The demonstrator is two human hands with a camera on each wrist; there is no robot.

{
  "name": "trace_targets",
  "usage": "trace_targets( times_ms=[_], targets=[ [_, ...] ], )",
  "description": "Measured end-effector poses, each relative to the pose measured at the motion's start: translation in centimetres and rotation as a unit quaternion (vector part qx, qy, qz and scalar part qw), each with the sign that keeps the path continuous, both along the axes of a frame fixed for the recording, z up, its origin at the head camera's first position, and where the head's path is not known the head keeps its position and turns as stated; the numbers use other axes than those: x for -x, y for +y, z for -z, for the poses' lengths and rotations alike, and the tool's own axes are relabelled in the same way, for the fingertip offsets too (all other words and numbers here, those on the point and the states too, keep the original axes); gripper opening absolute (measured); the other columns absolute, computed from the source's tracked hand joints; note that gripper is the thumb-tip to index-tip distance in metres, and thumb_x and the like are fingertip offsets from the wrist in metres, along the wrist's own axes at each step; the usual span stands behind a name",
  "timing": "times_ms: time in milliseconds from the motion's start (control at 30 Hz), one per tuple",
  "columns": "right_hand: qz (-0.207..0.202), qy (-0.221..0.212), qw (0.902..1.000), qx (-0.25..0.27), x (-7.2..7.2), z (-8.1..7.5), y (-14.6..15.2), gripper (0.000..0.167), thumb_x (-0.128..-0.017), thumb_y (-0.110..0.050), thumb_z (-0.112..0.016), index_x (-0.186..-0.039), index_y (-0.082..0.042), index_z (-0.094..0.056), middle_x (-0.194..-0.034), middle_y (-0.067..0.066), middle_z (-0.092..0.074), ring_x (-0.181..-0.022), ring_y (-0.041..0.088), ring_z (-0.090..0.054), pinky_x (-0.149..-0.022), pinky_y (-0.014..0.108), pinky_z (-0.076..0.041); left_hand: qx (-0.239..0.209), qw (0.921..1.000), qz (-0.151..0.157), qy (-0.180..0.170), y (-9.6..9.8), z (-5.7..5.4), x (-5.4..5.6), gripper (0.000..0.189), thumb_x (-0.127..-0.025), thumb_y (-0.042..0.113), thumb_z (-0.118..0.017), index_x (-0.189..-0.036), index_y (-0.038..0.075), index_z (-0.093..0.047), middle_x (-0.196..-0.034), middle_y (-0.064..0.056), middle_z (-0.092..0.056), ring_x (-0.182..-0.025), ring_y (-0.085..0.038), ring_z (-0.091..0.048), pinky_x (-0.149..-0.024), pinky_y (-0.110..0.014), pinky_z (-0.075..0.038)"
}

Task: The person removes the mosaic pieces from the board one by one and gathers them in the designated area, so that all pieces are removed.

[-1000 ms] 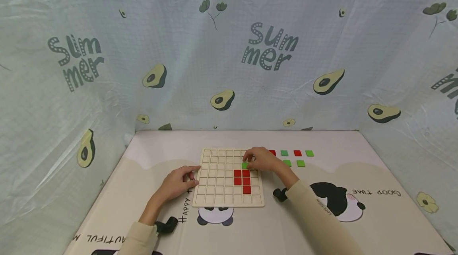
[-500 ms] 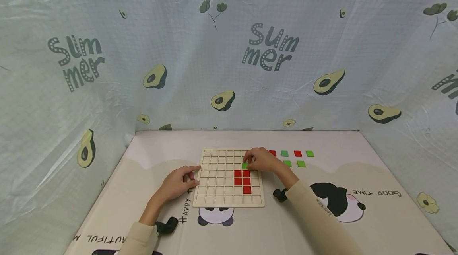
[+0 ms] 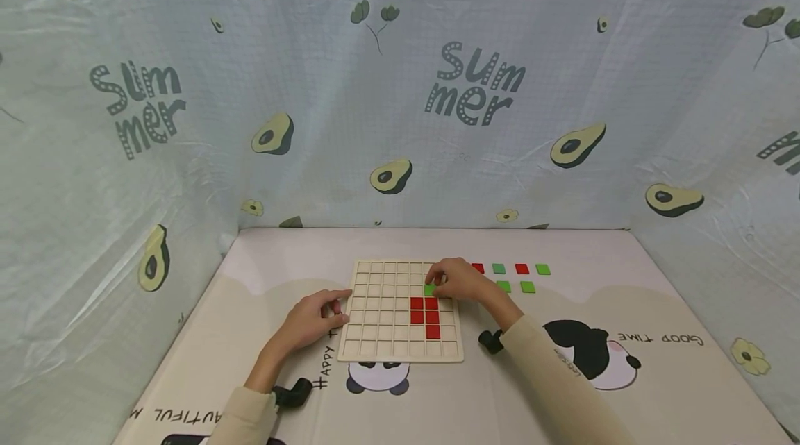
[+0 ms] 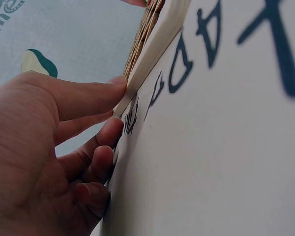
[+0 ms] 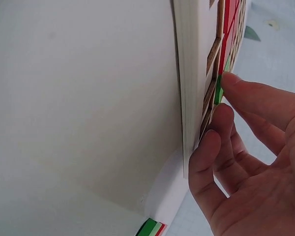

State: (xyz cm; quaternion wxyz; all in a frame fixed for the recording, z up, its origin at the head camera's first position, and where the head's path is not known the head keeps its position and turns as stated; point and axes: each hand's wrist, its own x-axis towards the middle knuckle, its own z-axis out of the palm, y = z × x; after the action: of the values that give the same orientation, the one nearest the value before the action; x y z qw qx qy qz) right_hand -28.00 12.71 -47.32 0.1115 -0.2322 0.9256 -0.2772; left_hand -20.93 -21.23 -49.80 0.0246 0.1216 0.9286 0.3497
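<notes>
One green tile (image 3: 428, 289), small, flat and square with no long axis, lay in the grid board (image 3: 375, 334) beneath our right hand (image 3: 459, 280), fingers (image 5: 246, 91) pressing it; our left hand (image 3: 309, 320), fingers relaxed, touched the board's edge.

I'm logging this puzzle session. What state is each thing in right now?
Grid board: flat on the table, mostly unfilled.
Red tiles: five seated in cells.
Green tile: in a cell, under the right hand's fingertips.
Right hand: touching the green tile.
Left hand: resting against the board's left edge.
Spare tiles: loose beside the board.
</notes>
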Motion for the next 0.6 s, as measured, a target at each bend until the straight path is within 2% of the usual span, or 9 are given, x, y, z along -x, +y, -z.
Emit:
trace_targets(
  times_ms=[300, 600],
  targets=[
    [-0.012, 0.008, 0.9999, -0.007, -0.16, -0.24, -0.02, 0.015, -0.091, -0.010, -0.075, -0.105, -0.012, -0.077, -0.093, -0.001, -0.067, -0.086, 0.014, -0.057, -0.078, 0.030, -0.050, -0.003, 1.0000, -0.002, 0.001, -0.01, -0.07, -0.11, 0.047, -0.091, 0.019, -0.078, -0.136, 0.012, -0.068, -0.088, 0.005, -0.059, -0.073, -0.010, -0.048, -0.065, -0.025, -0.037],
    [0.006, 0.010, 0.9999, -0.009, -0.21, 0.09, -0.15, 0.013, -0.091, -0.011, -0.076, -0.104, -0.015, -0.077, -0.095, -0.002, -0.066, -0.088, 0.014, -0.057, -0.080, 0.030, -0.052, -0.007, 1.0000, 0.003, 0.005, -0.01, -0.26, -0.23, 0.047, -0.091, 0.019, -0.078, -0.136, 0.010, -0.068, -0.088, 0.006, -0.059, -0.072, -0.009, -0.047, -0.064, -0.024, -0.037]
  ],
)
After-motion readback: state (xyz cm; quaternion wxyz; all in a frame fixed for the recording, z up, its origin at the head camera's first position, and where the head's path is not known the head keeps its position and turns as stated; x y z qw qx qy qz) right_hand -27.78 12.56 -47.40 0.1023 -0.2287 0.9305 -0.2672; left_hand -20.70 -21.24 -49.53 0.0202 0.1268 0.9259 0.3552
